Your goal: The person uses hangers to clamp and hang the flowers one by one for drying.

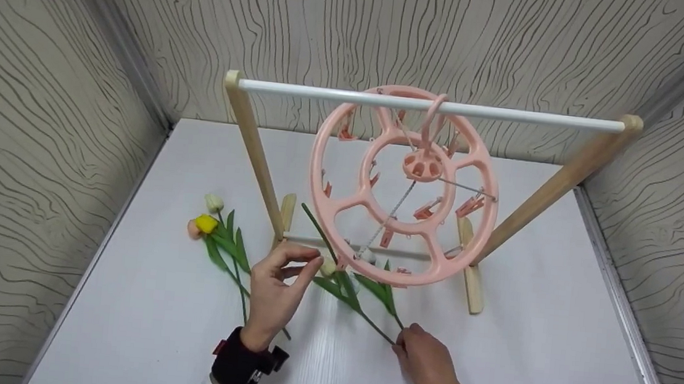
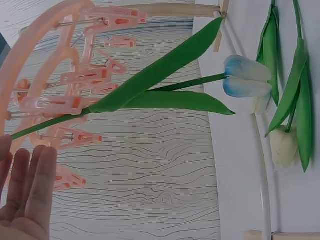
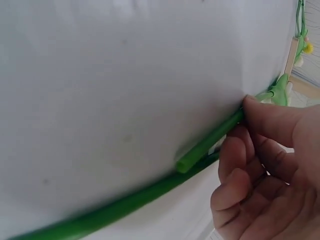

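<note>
My left hand (image 1: 281, 286) is beside the rim of a pink round clip hanger (image 1: 327, 215), thumb and index tips close together, with nothing visible between them. Just right of those fingertips, a blue-and-white artificial tulip (image 2: 245, 77) hangs head-down, its green stem (image 1: 317, 224) passing a clip (image 2: 55, 105) on the rim. Low at the table, my right hand (image 1: 426, 360) pinches a green tulip stem (image 3: 215, 140) between thumb and fingers. A second stem (image 3: 125, 205) runs under that hand. White tulip heads (image 2: 284, 145) lie at the far ends of these flowers.
The hanger hooks over a white bar (image 1: 338, 96) on a wooden stand (image 1: 252, 153) with wooden feet (image 1: 473, 290). More tulips, including a yellow one (image 1: 206, 224) and a white one (image 1: 214, 202), lie left of the stand. Wood-grain panels (image 1: 331, 30) enclose the white table (image 1: 141, 298).
</note>
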The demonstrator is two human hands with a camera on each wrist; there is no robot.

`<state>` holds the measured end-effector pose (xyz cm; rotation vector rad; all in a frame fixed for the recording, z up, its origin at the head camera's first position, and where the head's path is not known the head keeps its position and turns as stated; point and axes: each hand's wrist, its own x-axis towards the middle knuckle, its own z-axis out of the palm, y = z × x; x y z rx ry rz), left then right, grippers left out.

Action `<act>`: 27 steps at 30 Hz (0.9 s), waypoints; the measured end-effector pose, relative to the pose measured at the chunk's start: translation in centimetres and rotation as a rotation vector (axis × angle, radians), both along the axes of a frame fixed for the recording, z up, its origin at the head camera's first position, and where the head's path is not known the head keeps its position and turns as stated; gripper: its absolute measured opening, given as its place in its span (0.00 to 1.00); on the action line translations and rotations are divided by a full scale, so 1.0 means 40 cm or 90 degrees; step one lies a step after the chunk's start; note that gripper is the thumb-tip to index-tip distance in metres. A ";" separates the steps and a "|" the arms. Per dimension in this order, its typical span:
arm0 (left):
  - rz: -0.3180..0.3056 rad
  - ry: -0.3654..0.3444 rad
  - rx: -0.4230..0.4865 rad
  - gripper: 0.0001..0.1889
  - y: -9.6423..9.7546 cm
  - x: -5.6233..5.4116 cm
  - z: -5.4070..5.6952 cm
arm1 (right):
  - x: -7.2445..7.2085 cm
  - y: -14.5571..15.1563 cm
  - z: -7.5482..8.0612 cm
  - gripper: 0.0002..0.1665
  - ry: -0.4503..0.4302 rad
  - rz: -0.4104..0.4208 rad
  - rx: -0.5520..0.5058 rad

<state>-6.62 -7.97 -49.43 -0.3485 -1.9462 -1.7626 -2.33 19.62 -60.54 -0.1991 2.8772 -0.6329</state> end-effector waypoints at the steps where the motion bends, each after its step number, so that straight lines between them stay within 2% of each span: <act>1: 0.002 -0.003 -0.001 0.08 0.000 0.002 -0.004 | 0.003 0.000 -0.001 0.09 0.014 0.012 0.010; 7: 0.017 -0.031 -0.018 0.07 -0.004 0.019 -0.040 | 0.014 0.010 0.012 0.11 0.073 0.053 0.046; 11: 0.026 -0.053 -0.040 0.06 -0.007 0.030 -0.073 | 0.010 0.034 0.034 0.11 0.064 0.076 0.049; 16: 0.017 -0.066 -0.072 0.07 -0.005 0.044 -0.120 | 0.002 0.071 0.069 0.10 0.056 0.136 0.059; 22: -0.037 -0.089 -0.131 0.07 0.016 0.065 -0.177 | -0.008 0.096 0.119 0.09 0.050 0.200 0.056; 27: -0.092 -0.140 -0.173 0.04 0.035 0.085 -0.205 | -0.015 0.100 0.147 0.08 0.052 0.242 0.060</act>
